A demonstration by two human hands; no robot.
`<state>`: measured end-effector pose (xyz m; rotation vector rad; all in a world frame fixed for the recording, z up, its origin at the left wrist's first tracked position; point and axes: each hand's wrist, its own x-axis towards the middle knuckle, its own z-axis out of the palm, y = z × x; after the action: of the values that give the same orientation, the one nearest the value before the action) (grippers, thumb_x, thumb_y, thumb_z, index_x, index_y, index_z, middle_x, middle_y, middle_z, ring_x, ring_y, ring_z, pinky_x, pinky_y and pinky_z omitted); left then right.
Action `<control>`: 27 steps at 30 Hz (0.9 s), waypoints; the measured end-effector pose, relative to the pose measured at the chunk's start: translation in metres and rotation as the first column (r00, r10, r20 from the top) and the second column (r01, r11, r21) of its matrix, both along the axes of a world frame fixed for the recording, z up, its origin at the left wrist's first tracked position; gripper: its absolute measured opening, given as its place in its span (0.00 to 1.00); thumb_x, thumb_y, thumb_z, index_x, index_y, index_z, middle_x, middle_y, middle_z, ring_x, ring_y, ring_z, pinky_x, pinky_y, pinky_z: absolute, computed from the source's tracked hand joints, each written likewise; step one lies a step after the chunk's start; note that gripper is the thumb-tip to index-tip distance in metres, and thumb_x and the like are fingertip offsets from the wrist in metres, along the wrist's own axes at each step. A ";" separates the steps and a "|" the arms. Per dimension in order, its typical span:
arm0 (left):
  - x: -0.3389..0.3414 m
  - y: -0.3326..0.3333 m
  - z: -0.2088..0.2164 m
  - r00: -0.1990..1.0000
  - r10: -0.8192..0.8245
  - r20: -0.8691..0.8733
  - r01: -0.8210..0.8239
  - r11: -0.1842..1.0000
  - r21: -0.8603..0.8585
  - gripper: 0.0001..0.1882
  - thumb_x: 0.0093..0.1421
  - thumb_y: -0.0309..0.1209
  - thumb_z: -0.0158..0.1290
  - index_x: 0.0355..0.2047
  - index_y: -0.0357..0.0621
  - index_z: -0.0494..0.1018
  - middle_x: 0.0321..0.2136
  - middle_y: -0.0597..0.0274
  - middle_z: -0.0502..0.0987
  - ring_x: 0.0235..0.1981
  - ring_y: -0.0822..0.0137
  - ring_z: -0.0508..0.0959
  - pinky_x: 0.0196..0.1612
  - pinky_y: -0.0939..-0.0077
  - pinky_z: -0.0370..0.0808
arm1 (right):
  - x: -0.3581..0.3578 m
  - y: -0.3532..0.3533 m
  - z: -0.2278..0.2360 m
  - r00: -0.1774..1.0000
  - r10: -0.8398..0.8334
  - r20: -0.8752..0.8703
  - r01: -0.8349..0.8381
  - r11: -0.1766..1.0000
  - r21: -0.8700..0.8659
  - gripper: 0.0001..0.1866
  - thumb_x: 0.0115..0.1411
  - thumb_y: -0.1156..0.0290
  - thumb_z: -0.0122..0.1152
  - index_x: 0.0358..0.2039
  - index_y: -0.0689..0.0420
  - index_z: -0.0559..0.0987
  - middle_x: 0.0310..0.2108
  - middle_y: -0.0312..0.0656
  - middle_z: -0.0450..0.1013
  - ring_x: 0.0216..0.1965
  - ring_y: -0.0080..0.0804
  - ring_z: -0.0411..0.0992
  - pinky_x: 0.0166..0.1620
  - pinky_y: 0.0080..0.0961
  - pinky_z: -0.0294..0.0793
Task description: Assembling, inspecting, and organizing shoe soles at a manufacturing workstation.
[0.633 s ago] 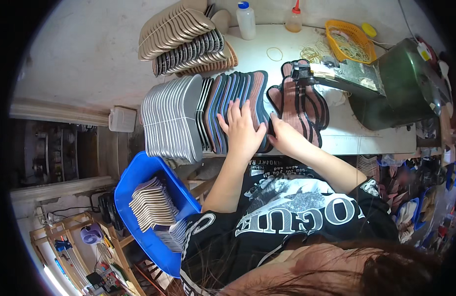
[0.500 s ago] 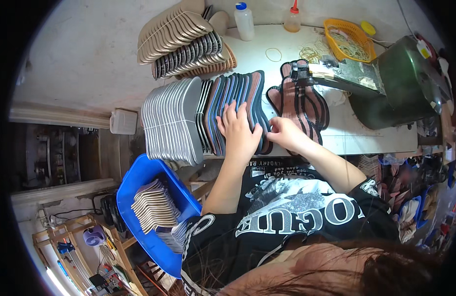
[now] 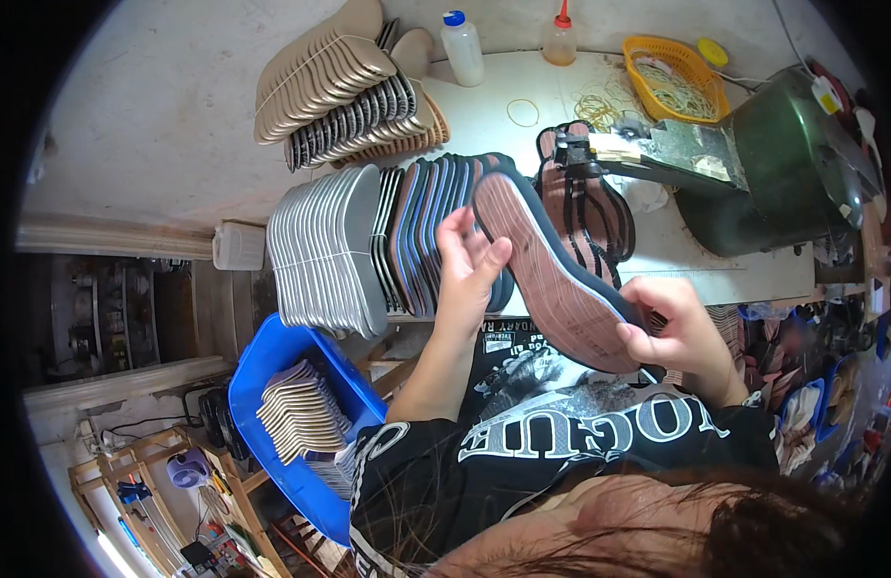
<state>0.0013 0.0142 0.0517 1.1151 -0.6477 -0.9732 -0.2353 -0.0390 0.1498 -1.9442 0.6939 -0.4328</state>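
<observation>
From here I see the right hand (image 3: 684, 323) pinching one end of a pinkish-brown sole (image 3: 551, 289) with thumb and fingers; the fingers behind it are hidden. The sole is held tilted above the near edge of the table (image 3: 749, 275). The left hand (image 3: 467, 275) is half-curled by its other end, and I can't tell whether it grips. Hand and sole cover part of the dark sole row (image 3: 428, 212). The machine (image 3: 778, 164) hides part of the strapped pile (image 3: 614, 226); a sleeve (image 3: 393, 443) cuts across the blue tub (image 3: 256, 390).
</observation>
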 end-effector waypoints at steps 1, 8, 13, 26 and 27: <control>-0.004 -0.004 0.006 1.000 -0.006 0.003 0.006 1.000 0.000 0.31 0.58 0.35 0.58 0.56 0.36 0.58 0.56 0.50 0.59 0.59 0.61 0.61 0.62 0.65 0.56 | 0.000 -0.003 -0.008 0.998 0.004 0.060 -0.003 1.000 -0.019 0.10 0.47 0.72 0.61 0.30 0.63 0.75 0.19 0.39 0.68 0.21 0.26 0.67 0.27 0.25 0.67; -0.030 -0.031 0.036 0.904 -0.336 -0.263 0.313 0.941 -0.126 0.23 0.56 0.30 0.59 0.49 0.36 0.64 0.39 0.60 0.75 0.38 0.73 0.76 0.44 0.78 0.73 | 0.029 -0.018 -0.075 0.831 -0.114 0.545 -0.394 0.572 0.719 0.18 0.63 0.57 0.54 0.32 0.61 0.76 0.29 0.36 0.74 0.31 0.22 0.72 0.36 0.20 0.71; -0.046 -0.036 0.040 0.941 -0.331 -0.074 0.323 0.941 -0.102 0.20 0.56 0.30 0.59 0.46 0.38 0.66 0.39 0.62 0.76 0.39 0.74 0.75 0.45 0.79 0.71 | 0.037 -0.040 -0.101 0.902 0.023 0.431 -0.345 0.638 0.688 0.17 0.61 0.56 0.58 0.29 0.59 0.77 0.25 0.33 0.73 0.26 0.14 0.69 0.30 0.12 0.68; -0.050 -0.064 0.035 0.927 0.018 0.375 0.027 0.993 -0.113 0.27 0.48 0.23 0.65 0.45 0.35 0.63 0.38 0.58 0.73 0.39 0.68 0.75 0.47 0.75 0.71 | 0.034 -0.060 -0.052 0.973 -0.043 0.227 0.049 0.999 -0.021 0.14 0.58 0.63 0.59 0.27 0.63 0.78 0.17 0.40 0.71 0.18 0.22 0.65 0.26 0.22 0.67; -0.048 -0.068 0.039 0.952 -0.002 0.306 0.038 0.993 -0.109 0.27 0.47 0.23 0.65 0.45 0.35 0.63 0.39 0.57 0.73 0.40 0.68 0.75 0.47 0.75 0.71 | 0.033 -0.061 -0.056 0.972 -0.041 0.229 0.048 0.999 -0.024 0.14 0.58 0.63 0.59 0.27 0.63 0.78 0.17 0.40 0.71 0.18 0.22 0.65 0.26 0.22 0.67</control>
<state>-0.0470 -0.0539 0.0902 1.1696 -0.9559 -0.7752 -0.2021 -0.1004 0.0937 -1.8720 0.5844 -0.6865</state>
